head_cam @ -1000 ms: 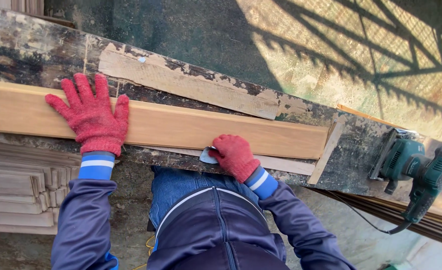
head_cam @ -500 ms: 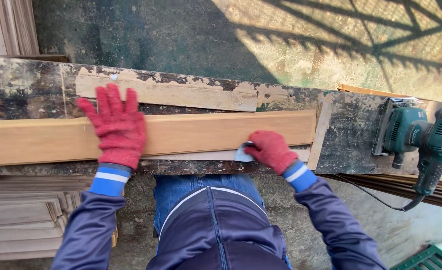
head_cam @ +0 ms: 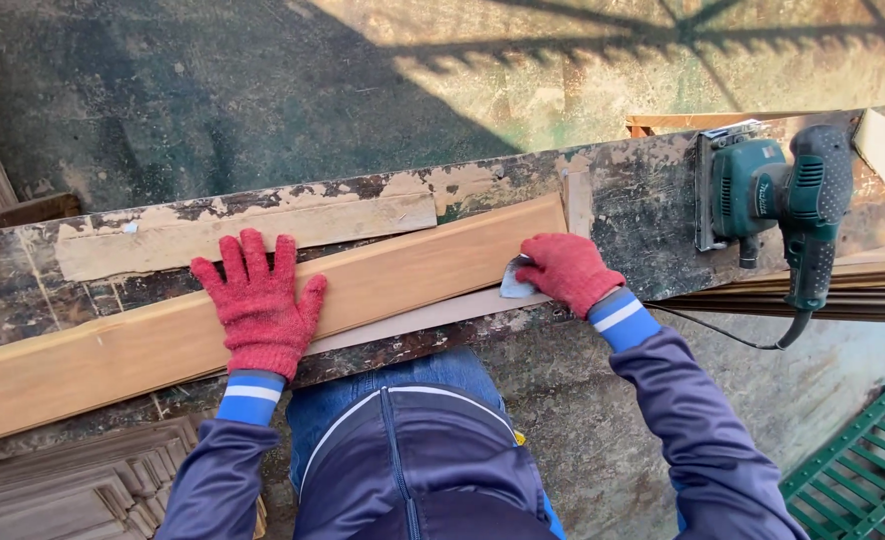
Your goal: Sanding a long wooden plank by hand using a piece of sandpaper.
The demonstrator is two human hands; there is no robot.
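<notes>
A long pale wooden plank (head_cam: 403, 275) lies along a worn, paint-flaked workbench (head_cam: 653, 215). My left hand (head_cam: 260, 305), in a red knit glove, presses flat on the plank's top with fingers spread. My right hand (head_cam: 566, 270), also in a red glove, is closed around a small grey piece of sandpaper (head_cam: 515, 282) held against the plank's near edge, close to its right end.
A green electric sander (head_cam: 778, 195) with a black cord rests on the bench at the right. A rough board (head_cam: 243, 235) lies behind the plank. Stacked wooden strips (head_cam: 73, 490) sit low left; a green crate (head_cam: 863, 475) is at bottom right.
My right hand with the sandpaper has slid rightward along the plank's edge toward its end. My left hand has shifted right along the top. The view has turned, tilting the bench.
</notes>
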